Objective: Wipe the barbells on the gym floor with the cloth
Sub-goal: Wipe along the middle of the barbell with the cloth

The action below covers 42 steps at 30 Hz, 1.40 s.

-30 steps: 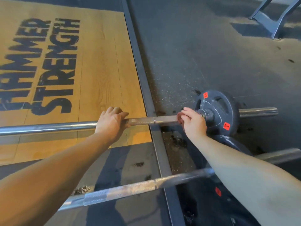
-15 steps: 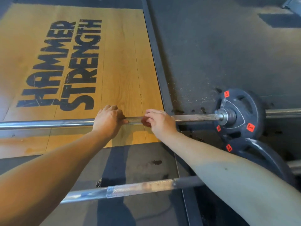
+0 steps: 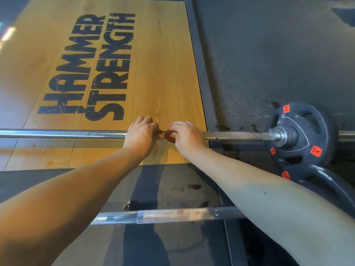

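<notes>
Barbell (image 3: 240, 135) lies crosswise, plate (image 3: 315, 121) at right | left hand (image 3: 141, 136) grips it | right hand (image 3: 187, 137) clutches cloth (image 3: 169, 135)

Floor (image 3: 172, 246) made of a wooden platform (image 3: 157, 73) printed HAMMER STRENGTH and black rubber matting (image 3: 269, 54), parted by a metal strip (image 3: 197, 64), far barbell (image 3: 240, 135) borne on an orange-labelled weight plate (image 3: 305, 131), near barbell (image 3: 172, 215) laid parallel

Light wooden lifting platform (image 3: 157, 77) with black HAMMER STRENGTH lettering (image 3: 90, 70) beyond the right-hand grip (image 3: 187, 138), dark metal edge strip (image 3: 199, 73) just right, dark speckled rubber floor (image 3: 269, 54) further right, dark mat (image 3: 172, 191) nearer, warm light, glare patch (image 3: 6, 36) far left
</notes>
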Motion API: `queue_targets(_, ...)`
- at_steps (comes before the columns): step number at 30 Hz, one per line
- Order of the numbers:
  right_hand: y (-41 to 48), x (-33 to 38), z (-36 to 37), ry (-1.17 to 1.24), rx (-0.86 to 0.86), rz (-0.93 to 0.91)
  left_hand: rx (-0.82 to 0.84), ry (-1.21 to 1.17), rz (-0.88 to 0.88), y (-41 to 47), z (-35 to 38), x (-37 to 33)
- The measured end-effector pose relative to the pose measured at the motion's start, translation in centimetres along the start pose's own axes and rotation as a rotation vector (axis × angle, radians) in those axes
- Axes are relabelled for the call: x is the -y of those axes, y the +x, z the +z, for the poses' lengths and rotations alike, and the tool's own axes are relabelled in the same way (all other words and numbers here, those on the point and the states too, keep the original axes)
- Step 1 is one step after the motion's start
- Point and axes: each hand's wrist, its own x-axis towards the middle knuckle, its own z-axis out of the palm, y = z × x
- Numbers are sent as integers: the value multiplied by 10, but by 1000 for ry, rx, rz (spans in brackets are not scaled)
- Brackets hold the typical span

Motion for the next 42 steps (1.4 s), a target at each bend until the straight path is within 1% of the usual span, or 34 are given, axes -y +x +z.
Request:
queue_targets(2,-10,-17,-19,16,42,-25,52,-2,-3,1,-7,1)
queue_targets(4,-23,-47,-45,15,27,55,113,-9,11,-1,-15,9)
queue_targets(6,-36,-74,-68,0,-15,129,94,0,15,-8,-18,24)
queue_targets(8,-46,-82,-71,-8,-46,150,52,41,-17,-14,-20,35)
queue_targets(10,-46,-73,-57,-15,-83,141,32,74,-20,-14,-18,38)
queue_targets(13,-34,-56,-28,-4,-138,92,4,62,-16,-15,-11,32)
queue_targets(15,-20,-38,-13,6,-98,31,-6,73,-25,-16,-9,31)
queue_targets(17,-13,-24,-6,16,-39,-73,-11,64,-33,-16,-8,32)
queue_targets(19,-13,-32,-16,14,2,-127,-24,52,-36,-14,-8,31)
queue_targets(21,-24,-59,-36,-11,-9,-100,-30,40,-45,-12,-7,31)
queue_targets(24,-39,-89,-58,-43,-98,-19,-32,38,-32,-14,-6,32)
queue_targets(27,-29,-70,-40,-25,-140,17,-55,64,-13,-16,-3,30)
queue_targets(28,-22,-55,-31,-8,-117,4,-55,75,-15,-17,-3,30)
queue_targets(30,-10,-29,-15,5,-16,-51,-51,85,-17,-16,-3,29)
queue_targets(32,-2,-18,-15,-15,35,-99,-54,87,-24,-13,-6,29)
queue_targets(34,-4,-30,-34,-11,47,-62,-40,82,-34,-11,-7,28)
queue_targets(38,-21,-67,-71,-63,32,125,-44,85,-8,-13,-4,27)
queue_targets(39,-19,-65,-67,-62,19,133,-45,91,-8,-15,-3,29)
queue_targets(42,-3,-27,-30,16,16,68,-45,104,-10,-16,-3,30)
